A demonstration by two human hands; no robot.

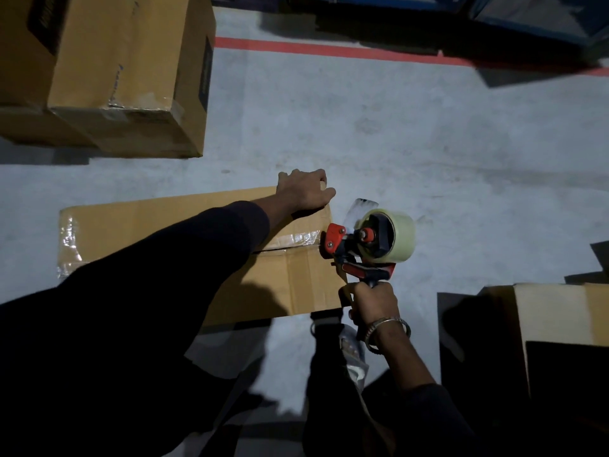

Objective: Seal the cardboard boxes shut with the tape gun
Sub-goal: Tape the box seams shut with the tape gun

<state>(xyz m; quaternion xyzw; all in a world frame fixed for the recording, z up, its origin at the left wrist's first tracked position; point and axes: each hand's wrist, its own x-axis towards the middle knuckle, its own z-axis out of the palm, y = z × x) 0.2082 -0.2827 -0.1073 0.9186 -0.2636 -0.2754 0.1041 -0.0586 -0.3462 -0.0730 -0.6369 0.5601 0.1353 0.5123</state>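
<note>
While the left hand [304, 192] lies spread and pressed flat on the far right corner of the cardboard box [184, 255], the right hand [372, 305] is fisted around the tape gun [365, 245] handle. The gun's nose meets the box's right edge, where the seam [283, 249] runs leftward, so the pull likely follows that long axis.

I read this as a warehouse or packing area. The grey concrete floor [362, 127] carries a red painted line [329, 49] across the top of the frame, with blue racking [494, 11] just beyond it. Brown cardboard cartons sit on the floor: a large stack [108, 70] upper left, another carton [553, 311] lower right.
</note>
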